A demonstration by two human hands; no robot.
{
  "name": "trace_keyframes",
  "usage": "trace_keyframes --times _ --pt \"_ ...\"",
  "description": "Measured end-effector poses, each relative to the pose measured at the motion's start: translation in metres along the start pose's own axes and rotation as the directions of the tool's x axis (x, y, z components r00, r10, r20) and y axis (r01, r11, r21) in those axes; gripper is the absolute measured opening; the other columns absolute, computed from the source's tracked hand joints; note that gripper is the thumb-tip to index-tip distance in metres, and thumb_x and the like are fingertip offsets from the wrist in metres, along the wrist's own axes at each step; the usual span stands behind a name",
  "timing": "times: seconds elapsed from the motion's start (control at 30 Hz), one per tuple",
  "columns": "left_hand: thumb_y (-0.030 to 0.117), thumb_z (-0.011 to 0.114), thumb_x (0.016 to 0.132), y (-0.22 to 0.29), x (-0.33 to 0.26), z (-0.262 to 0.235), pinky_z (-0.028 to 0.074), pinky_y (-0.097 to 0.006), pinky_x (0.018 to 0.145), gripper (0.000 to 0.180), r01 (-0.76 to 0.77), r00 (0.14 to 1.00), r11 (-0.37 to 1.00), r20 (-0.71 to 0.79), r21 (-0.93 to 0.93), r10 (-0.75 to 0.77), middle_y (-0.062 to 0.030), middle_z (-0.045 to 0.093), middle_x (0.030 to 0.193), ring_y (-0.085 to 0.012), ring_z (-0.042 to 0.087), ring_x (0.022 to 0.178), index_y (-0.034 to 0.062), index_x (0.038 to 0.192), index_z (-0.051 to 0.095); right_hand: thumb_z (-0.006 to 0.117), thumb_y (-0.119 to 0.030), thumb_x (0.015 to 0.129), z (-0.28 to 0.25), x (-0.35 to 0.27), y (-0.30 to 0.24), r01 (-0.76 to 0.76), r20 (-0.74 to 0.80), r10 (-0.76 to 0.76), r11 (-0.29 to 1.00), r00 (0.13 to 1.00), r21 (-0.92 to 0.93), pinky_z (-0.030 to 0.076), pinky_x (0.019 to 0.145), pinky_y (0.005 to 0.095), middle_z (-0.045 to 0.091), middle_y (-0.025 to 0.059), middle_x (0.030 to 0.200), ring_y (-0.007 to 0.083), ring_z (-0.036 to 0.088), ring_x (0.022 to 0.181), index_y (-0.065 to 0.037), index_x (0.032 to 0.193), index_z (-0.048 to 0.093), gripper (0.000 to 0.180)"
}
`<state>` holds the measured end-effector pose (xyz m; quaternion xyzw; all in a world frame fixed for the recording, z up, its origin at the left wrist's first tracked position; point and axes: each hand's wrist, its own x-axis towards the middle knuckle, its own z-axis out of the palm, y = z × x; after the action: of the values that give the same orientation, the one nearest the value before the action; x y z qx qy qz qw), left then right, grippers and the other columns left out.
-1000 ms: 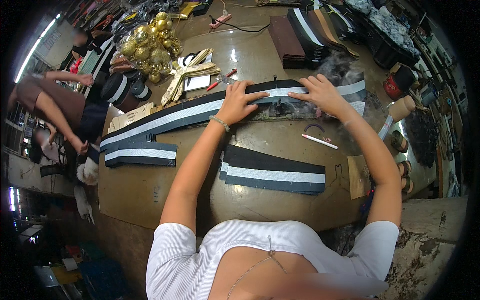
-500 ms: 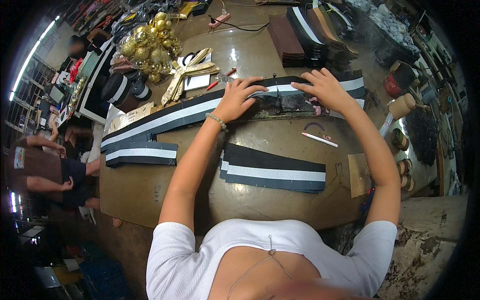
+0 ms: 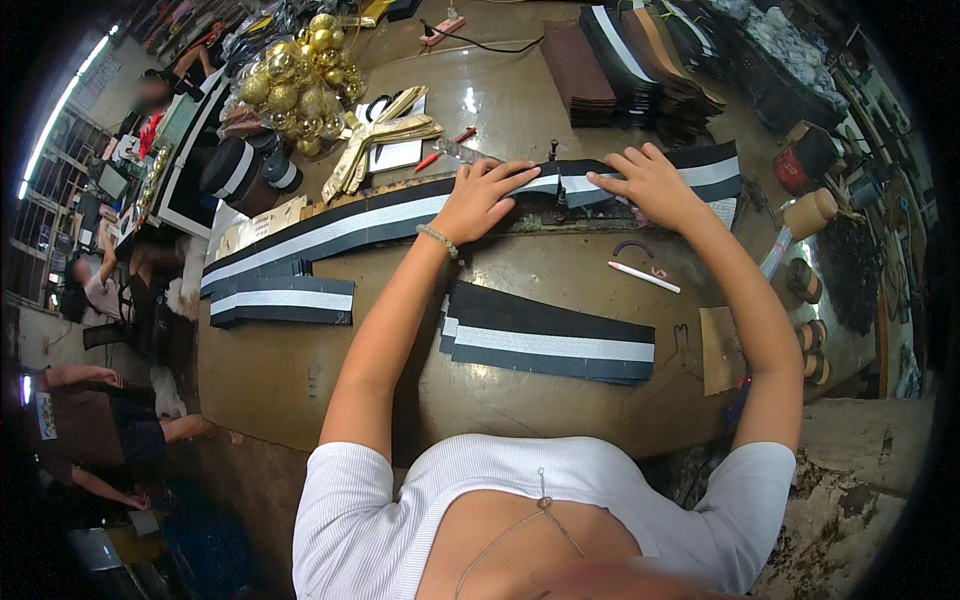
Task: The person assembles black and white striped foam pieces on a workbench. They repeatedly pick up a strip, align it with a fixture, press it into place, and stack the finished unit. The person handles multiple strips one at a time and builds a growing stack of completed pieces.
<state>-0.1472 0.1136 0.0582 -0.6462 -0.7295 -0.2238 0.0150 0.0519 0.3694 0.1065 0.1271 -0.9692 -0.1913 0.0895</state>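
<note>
A long fabric strip (image 3: 380,216), black with a white stripe and a grey edge, stretches across the table in front of me. My left hand (image 3: 487,200) lies on it with fingers stretched toward the right. Over the strip's right part, my right hand (image 3: 648,188) has its fingers spread, the tips pointing left. Between the hands stands a small dark upright metal piece (image 3: 559,182), where the strip bows up; its lower part is hidden. Nearer me lie a stack of cut striped pieces (image 3: 550,335) and a shorter striped piece (image 3: 282,300).
A white pencil (image 3: 645,277) lies right of centre. Further back are gold baubles (image 3: 290,90), tan folded strips (image 3: 375,145), a red pen (image 3: 445,148), and stacked dark bands (image 3: 620,75). A thread cone (image 3: 808,212) stands right. Another person (image 3: 95,430) is at far left.
The strip between my hands has bowed upward by the metal piece, and its right part has shifted slightly right. The person at far left has moved lower in view.
</note>
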Motion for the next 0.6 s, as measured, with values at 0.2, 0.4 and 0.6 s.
trace_keyframes --times 0.2,0.4,0.6 --pt "0.014 0.053 0.086 0.001 -0.005 0.001 0.031 -0.044 0.104 0.063 -0.006 1.0 1.0 0.007 0.016 0.006 0.0027 0.049 0.15 -0.0285 0.044 0.122 0.0244 0.148 0.05 0.076 -0.012 0.07 0.003 -0.005 -0.008 -0.026 0.041 0.026 1.0 0.999 -0.016 0.038 0.096 0.0362 0.057 0.0029 0.124 0.0199 0.052 0.112 -0.027 0.139 0.058 0.074" --pt "0.015 0.053 0.086 0.002 -0.01 0.001 0.029 -0.044 0.105 0.061 -0.005 1.0 1.0 0.014 -0.021 0.005 0.0032 0.05 0.151 -0.0291 0.044 0.123 0.0244 0.146 0.051 0.059 -0.011 0.085 0.009 -0.012 -0.024 -0.054 -0.028 0.053 0.997 0.998 -0.057 0.039 0.104 0.0426 0.057 0.0037 0.123 0.0212 0.053 0.111 -0.023 0.137 0.06 0.053" --pt "0.016 0.051 0.087 0.002 -0.014 0.001 0.027 -0.043 0.107 0.058 0.015 1.0 0.992 0.016 -0.125 -0.013 0.0019 0.054 0.147 -0.0286 0.045 0.121 0.0238 0.144 0.054 0.058 -0.012 0.085 0.009 -0.02 -0.033 -0.061 -0.04 0.059 0.996 0.997 -0.059 0.039 0.105 0.0443 0.057 0.0046 0.122 0.023 0.054 0.11 -0.021 0.134 0.062 0.049"
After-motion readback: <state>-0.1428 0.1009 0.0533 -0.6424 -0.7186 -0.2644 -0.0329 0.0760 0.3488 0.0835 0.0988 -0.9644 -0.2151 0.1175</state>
